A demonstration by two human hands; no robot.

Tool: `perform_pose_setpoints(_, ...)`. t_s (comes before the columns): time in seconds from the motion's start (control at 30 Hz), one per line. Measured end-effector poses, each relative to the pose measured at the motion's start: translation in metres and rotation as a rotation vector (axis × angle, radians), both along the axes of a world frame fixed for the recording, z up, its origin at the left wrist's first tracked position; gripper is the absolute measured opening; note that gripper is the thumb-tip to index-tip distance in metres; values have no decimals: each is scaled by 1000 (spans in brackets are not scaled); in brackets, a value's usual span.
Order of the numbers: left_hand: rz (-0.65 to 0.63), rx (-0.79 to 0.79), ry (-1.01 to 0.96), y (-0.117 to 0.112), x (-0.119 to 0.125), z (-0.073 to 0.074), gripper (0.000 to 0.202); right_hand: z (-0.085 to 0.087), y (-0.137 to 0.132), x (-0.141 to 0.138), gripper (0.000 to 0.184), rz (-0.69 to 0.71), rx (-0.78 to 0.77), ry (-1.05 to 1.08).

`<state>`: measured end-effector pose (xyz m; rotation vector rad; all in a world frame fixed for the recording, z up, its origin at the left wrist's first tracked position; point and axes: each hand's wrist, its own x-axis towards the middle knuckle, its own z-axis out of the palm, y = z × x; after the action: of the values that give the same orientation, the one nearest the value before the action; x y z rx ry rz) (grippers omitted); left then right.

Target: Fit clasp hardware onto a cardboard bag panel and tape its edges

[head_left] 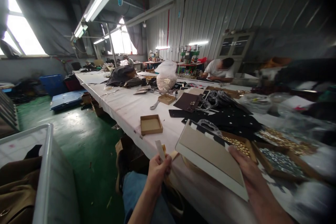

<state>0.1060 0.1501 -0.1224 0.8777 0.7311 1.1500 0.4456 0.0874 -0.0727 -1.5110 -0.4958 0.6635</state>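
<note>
My left hand [159, 165] is closed on a narrow pale strip [160, 148] that sticks up above the thumb. Something yellowish shows just behind the strip. In my right hand [248, 168] is a flat beige panel [212, 152] with a white edge and dark patches along its far side. The panel is tilted over the table's near edge, and my thumb lies on its right side. My right fingers beneath it are hidden. Beyond my left hand sits a shallow cardboard tray [151, 125] on the table.
Boxes of gold fittings [237, 144] and silver fittings [282, 161] lie right of the panel. Black pieces [225, 120], a brown flap [187, 101] and a filled plastic bag [166, 77] cover the table [118, 99] further off. A white bin [59, 178] stands left. A person [219, 69] leans over across the table.
</note>
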Motion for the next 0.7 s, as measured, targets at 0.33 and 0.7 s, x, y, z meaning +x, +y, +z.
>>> perform_pose_setpoints(0.33,79,45,82,5,4,-10,71,-30,14,29,68,-79,-214,-628)
perform_pose_setpoints(0.7,183,230,378,0,16,1,89,8,4,-4,63,-74,-36,-833)
